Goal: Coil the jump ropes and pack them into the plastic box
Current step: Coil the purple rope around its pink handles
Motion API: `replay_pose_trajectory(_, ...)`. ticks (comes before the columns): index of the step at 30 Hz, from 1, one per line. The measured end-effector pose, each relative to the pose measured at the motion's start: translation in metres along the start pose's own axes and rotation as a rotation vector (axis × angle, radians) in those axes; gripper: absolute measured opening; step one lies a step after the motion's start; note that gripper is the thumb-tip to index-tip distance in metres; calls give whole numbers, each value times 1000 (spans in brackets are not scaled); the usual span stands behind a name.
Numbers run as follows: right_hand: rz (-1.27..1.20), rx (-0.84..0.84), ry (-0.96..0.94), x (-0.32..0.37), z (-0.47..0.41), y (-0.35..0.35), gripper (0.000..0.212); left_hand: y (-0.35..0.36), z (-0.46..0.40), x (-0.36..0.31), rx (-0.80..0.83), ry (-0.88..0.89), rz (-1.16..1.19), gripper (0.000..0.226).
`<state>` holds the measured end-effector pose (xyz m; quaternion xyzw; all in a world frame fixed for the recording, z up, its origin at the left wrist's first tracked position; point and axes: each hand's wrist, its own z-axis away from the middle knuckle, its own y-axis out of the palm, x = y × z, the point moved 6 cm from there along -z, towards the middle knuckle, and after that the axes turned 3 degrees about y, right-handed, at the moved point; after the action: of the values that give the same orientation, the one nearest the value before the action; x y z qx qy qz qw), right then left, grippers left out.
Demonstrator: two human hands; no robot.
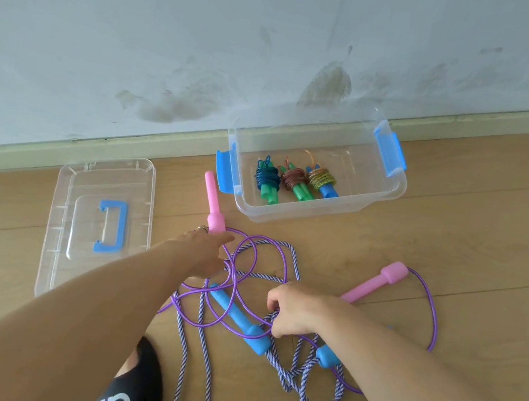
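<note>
— Where are the hands?
— The left hand reaches to eleven o'clock, touching a pink handle; its fingers' grip I cannot tell. The right hand has fingers curled round the purple rope.
— And the box?
— The plastic box sits at one o'clock, three coiled ropes inside; its lid lies at nine.

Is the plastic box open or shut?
Open. The box has no lid on; its clear lid lies on the floor to its left, and three coiled ropes show inside.
</note>
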<state>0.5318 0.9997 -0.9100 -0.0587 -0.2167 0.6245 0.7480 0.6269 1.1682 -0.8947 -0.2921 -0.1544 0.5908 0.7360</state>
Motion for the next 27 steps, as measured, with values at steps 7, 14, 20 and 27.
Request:
replay_pose_trajectory(7, 332, -83, -195, 25, -1, 3, 9, 17, 9, -23, 76, 90, -65, 51)
replay_pose_trajectory(14, 76, -61, -160, 28, 24, -15, 5, 4, 26, -40, 3, 177, -185, 21)
replay_pose_trajectory(20, -151, -7, -74, 10, 80, -40, 5, -41, 74, -46, -121, 284, -248, 14)
replay_pose_trajectory(27, -358, -285, -191, 37, 206, -116, 14, -114, 174, -49, -217, 255, -476, 8)
